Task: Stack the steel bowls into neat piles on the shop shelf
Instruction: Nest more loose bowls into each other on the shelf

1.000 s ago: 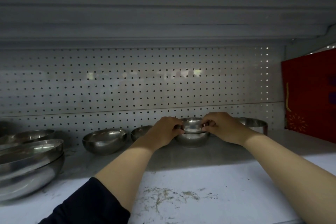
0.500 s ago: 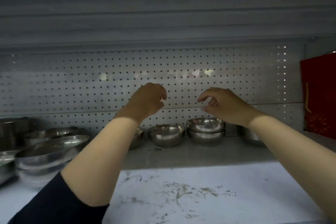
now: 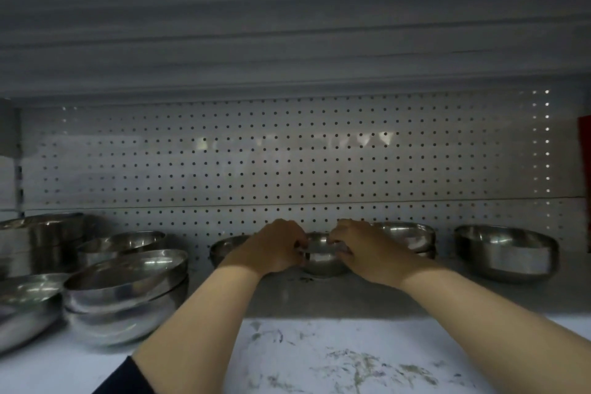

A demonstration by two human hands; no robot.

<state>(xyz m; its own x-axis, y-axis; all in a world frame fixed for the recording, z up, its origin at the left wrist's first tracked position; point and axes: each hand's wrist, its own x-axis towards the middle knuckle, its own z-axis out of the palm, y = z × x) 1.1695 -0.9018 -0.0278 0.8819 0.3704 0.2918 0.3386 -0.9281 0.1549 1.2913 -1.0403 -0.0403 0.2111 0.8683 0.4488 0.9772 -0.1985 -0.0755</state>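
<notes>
A small steel bowl [image 3: 321, 257] stands at the back of the white shelf [image 3: 351, 358]. My left hand [image 3: 275, 248] grips its left rim and my right hand [image 3: 358, 248] grips its right rim, fingers curled over the edge. Just right of it, partly behind my right hand, sits a pile of two small bowls [image 3: 412, 238]. Another small bowl [image 3: 227, 248] shows behind my left hand. A wider straight-sided bowl [image 3: 505, 253] stands further right.
At the left stand a pile of large bowls [image 3: 128, 294], another bowl [image 3: 121, 245] behind it, more bowls [image 3: 22, 301] at the edge and tall steel pots [image 3: 38, 243]. A pegboard wall [image 3: 287, 153] closes the back. A red box [image 3: 585, 182] is at far right.
Both hands left the two-bowl pile, rose up, then came down onto the single small bowl to its left. The view shifted left.
</notes>
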